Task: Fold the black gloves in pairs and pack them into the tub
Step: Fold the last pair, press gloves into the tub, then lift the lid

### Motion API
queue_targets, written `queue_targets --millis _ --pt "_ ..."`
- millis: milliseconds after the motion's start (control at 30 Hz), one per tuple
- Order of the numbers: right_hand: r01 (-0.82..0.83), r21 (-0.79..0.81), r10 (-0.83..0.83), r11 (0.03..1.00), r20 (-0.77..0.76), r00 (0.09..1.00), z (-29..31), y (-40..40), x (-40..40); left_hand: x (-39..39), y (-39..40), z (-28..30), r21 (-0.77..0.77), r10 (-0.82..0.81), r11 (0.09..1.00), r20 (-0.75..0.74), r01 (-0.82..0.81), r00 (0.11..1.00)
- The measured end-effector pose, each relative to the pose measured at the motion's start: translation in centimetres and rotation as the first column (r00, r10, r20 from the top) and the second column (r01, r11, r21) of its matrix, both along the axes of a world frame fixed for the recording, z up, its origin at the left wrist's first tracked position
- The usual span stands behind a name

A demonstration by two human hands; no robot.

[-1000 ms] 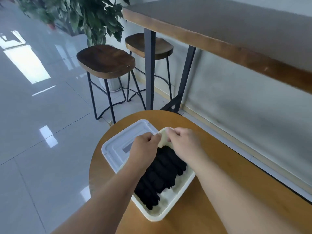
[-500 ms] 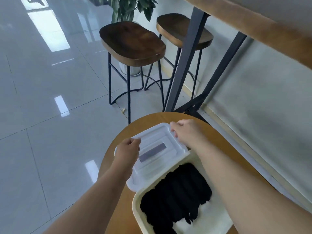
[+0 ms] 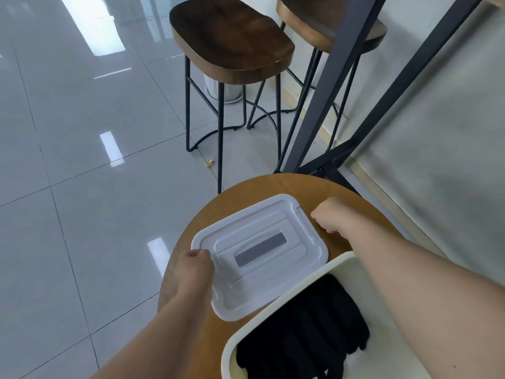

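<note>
Both hands grip the lid: left hand (image 3: 195, 265) curled on its near-left corner, right hand (image 3: 332, 214) closed at its far-right edge. Lid (image 3: 259, 255) lies flat on the worktop (image 3: 276, 184), long axis between them, just beyond the tub (image 3: 338, 265) (gloves (image 3: 303, 329) already inside), towards the near-right edge.

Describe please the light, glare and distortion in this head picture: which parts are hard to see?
Head view: daylight makes bright glare patches on the glossy floor tiles; the wide-angle lens bends the tile lines and the table leg; the black gloves in the tub are one dark mass, folds hardly readable; the lid and both hands, left and right, look sharp.
</note>
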State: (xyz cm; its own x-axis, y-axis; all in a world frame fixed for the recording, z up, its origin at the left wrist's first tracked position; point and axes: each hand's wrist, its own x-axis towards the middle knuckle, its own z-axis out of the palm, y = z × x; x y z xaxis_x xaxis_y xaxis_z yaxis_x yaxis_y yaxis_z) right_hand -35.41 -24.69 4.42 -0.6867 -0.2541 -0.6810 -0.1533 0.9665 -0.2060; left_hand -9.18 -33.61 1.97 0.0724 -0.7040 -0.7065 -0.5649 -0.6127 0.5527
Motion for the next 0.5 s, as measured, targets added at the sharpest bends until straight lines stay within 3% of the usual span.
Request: queue_targets --millis 267,500 --pt "-0.095 0.064 0.094 0.993 0.016 0.995 -1.0 -0.4 0.0 0.0 0.2 -0.9 0.072 0.135 0.988 0.027 -0.137 0.990" --pt "0.043 -0.024 -0.039 0.999 0.133 0.990 -1.2 -0.1 -0.1 -0.3 0.4 -1.6 0.081 0.139 0.987 0.041 -0.142 0.989"
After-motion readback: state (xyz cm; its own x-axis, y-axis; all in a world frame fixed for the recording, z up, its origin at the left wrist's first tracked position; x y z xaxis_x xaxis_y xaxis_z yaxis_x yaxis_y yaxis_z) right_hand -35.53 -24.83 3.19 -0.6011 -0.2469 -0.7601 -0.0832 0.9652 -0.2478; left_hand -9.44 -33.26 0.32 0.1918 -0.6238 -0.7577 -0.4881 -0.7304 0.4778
